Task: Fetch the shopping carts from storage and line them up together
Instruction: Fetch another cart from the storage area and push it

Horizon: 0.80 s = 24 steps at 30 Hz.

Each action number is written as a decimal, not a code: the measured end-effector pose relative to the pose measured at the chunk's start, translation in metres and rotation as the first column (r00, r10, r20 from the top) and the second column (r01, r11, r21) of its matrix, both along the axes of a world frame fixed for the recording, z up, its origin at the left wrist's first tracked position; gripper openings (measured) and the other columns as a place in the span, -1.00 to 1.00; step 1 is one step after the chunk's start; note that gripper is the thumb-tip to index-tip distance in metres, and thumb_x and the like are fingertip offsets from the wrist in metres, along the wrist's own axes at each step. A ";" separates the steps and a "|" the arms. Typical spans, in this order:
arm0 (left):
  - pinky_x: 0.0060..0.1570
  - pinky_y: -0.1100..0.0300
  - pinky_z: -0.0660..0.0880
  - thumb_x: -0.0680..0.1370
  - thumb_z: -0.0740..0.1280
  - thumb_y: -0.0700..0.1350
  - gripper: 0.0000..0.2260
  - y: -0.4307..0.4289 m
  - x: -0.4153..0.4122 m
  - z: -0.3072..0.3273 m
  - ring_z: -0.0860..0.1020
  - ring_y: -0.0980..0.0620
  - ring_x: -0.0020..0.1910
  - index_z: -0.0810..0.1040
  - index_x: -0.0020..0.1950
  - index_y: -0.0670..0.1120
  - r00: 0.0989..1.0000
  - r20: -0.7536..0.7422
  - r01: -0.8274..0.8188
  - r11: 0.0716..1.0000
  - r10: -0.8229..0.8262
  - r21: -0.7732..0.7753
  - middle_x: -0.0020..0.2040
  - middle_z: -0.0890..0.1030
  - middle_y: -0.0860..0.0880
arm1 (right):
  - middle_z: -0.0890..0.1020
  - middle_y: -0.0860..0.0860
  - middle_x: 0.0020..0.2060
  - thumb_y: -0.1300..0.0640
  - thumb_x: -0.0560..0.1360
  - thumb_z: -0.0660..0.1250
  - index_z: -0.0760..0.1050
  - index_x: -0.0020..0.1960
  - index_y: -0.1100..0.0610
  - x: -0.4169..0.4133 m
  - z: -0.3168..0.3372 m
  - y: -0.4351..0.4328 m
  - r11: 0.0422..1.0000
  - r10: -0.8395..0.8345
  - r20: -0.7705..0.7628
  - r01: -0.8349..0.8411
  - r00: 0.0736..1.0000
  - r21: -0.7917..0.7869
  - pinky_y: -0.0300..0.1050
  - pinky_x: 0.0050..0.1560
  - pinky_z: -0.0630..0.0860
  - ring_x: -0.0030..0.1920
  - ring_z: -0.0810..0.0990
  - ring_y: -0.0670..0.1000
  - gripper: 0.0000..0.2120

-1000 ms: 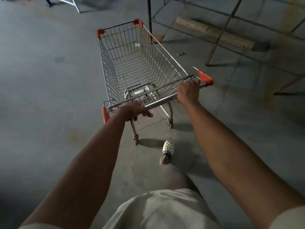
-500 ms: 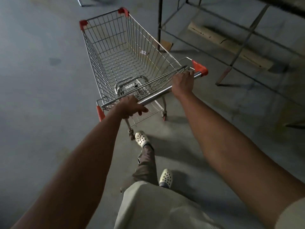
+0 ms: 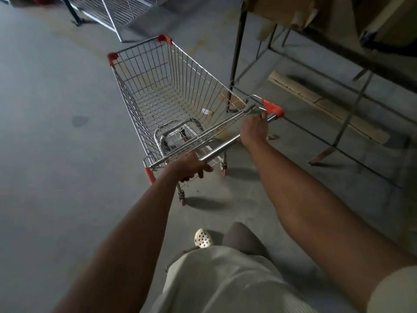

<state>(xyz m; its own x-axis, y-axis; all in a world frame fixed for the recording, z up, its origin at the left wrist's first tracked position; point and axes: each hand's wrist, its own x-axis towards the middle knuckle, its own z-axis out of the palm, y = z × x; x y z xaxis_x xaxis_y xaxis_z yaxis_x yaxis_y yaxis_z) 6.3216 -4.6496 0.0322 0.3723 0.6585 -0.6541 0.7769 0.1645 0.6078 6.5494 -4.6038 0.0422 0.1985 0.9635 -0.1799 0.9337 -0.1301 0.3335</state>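
Note:
A silver wire shopping cart (image 3: 144, 91) with red corner caps stands on the grey concrete floor in front of me, its basket holding nothing but a small paper scrap. Its chrome handle bar (image 3: 222, 148) runs diagonally from lower left to upper right. My left hand (image 3: 191, 167) grips the bar near its left end. My right hand (image 3: 255, 129) grips it near the right red cap. Both arms are stretched forward.
A metal-framed rack (image 3: 316, 71) with cardboard and boxes stands close on the right; one upright leg (image 3: 237, 53) is just beside the cart. A flat cardboard piece (image 3: 325, 107) lies under it. A wire-mesh frame (image 3: 108, 12) leans at the far back left. My shoe (image 3: 203, 238) steps behind the cart.
The cart has rolled forward along the rack and the view has lifted, showing the mesh frame and the rack's top. Both hands keep their grip on the handle bar.

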 end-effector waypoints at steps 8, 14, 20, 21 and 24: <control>-0.53 0.31 0.35 0.61 0.39 0.01 -0.72 0.159 0.006 -0.001 0.37 0.12 -0.50 0.48 -0.24 -0.06 0.993 0.048 -0.107 0.994 0.105 0.031 -0.37 0.47 0.01 | 0.68 0.09 0.08 0.16 0.61 0.27 0.64 0.11 0.10 0.003 -0.017 0.188 0.991 0.081 -0.066 -0.073 0.995 0.114 0.09 0.42 0.26 0.23 0.55 0.15 -0.82; -0.47 0.31 0.43 0.59 0.42 0.01 -0.76 0.291 -0.012 -0.003 0.48 0.08 -0.41 0.50 -0.18 -0.08 0.980 0.013 -0.200 0.977 0.199 0.072 -0.27 0.54 -0.06 | 0.69 0.09 -0.02 0.11 0.60 0.29 0.65 0.03 0.13 -0.023 -0.025 0.343 0.986 0.134 -0.099 -0.123 0.986 0.109 0.08 0.38 0.32 0.12 0.57 0.12 -0.83; -0.13 0.02 0.57 0.55 0.38 0.10 -0.72 0.423 -0.044 -0.009 0.57 -0.10 -0.15 0.54 -0.04 -0.12 0.959 -0.188 -0.153 0.945 0.212 0.288 -0.17 0.54 -0.10 | 0.67 0.09 0.00 0.18 0.62 0.27 0.62 0.04 0.15 -0.067 -0.012 0.484 0.968 0.235 -0.100 -0.224 0.967 0.112 0.09 0.44 0.26 0.13 0.56 0.12 -0.85; -0.17 0.02 0.59 0.53 0.37 0.10 -0.74 0.445 -0.053 -0.007 0.56 -0.09 -0.21 0.52 -0.12 -0.10 0.953 -0.197 -0.165 0.938 0.232 0.306 -0.20 0.55 -0.10 | 0.67 0.10 0.00 0.19 0.62 0.27 0.61 0.04 0.16 -0.078 -0.010 0.508 0.966 0.247 -0.102 -0.235 0.964 0.110 0.09 0.43 0.26 0.13 0.56 0.12 -0.85; -0.28 0.06 0.58 0.48 0.38 0.07 -0.73 0.507 -0.081 -0.008 0.50 -0.06 -0.36 0.41 -0.31 -0.02 0.938 -0.212 -0.194 0.921 0.276 0.338 -0.29 0.54 -0.09 | 0.68 0.11 0.00 0.21 0.61 0.27 0.63 0.05 0.16 -0.112 -0.007 0.577 0.957 0.283 -0.079 -0.275 0.956 0.095 0.08 0.39 0.29 0.12 0.56 0.13 -0.84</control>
<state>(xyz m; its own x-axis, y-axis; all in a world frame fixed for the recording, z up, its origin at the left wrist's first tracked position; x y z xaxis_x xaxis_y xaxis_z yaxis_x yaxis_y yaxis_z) 6.2405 -4.1430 0.0242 0.0326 0.8892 -0.4564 0.8717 0.1981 0.4482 6.4375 -4.0267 0.0351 -0.0940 0.9903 -0.1024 0.9626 0.1166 0.2445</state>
